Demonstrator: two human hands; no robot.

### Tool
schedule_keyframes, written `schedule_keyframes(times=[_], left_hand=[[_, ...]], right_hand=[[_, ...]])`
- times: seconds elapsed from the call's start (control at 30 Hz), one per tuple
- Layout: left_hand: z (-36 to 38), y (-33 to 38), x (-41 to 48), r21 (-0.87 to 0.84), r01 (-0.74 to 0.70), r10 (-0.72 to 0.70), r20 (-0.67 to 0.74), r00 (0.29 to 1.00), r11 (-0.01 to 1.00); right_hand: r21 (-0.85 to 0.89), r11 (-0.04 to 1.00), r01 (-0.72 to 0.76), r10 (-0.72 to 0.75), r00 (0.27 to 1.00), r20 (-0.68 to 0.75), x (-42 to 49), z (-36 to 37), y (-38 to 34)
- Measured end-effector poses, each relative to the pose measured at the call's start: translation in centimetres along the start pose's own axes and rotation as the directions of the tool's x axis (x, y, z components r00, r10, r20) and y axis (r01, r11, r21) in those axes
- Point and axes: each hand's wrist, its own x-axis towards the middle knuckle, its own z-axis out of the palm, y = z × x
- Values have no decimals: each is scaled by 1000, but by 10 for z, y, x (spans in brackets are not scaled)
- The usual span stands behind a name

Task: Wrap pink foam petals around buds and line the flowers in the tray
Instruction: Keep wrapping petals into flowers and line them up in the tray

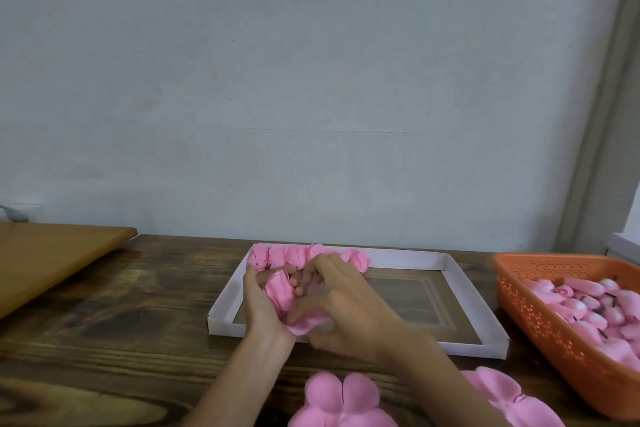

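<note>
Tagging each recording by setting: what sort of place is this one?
Probably a small handcraft workstation, home or workshop unclear: a wooden table against a plain wall, a white cardboard tray holding a row of pink foam flowers, and an orange basket of buds.

Soft, even light, no hard shadows; wood table (104, 340) glints faintly at left, frame edges bow, petals (341, 399) nearest me look blurred.

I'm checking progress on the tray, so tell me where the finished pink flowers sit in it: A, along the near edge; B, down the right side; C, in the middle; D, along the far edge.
D: the finished flowers stand in a row against the far wall of the white tray, starting from its far left corner.
</note>
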Motion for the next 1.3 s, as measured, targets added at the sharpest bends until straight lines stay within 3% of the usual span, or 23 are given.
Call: schedule_keyframes(times=[0.2,0.53,0.77,0.9,1.03,1.3], left_hand=[[-3,-2,8,34,-78,76,50,996,996],[0,-4,2,0,-30,30,126,992,1000],[3,-11,2,-24,-72,74,133,988,997],[4,-11,2,-69,-70,82,194,978,995],[3,-14,2,-123,-91,119,250,961,988],[6,-23,-2,-112,-175,199,260,945,978]], right_hand=[[138,989,-50,54,998,-31,5,-4,1],[34,999,23,-24,999,23,6,0,2],[312,944,-109,140,987,-80,7,8,-3],[491,843,-218,326,935,-144,7,19,-6],[570,787,-236,411,890,-199,8,20,-3],[408,894,-183,329,888,-322,8,20,-8]])
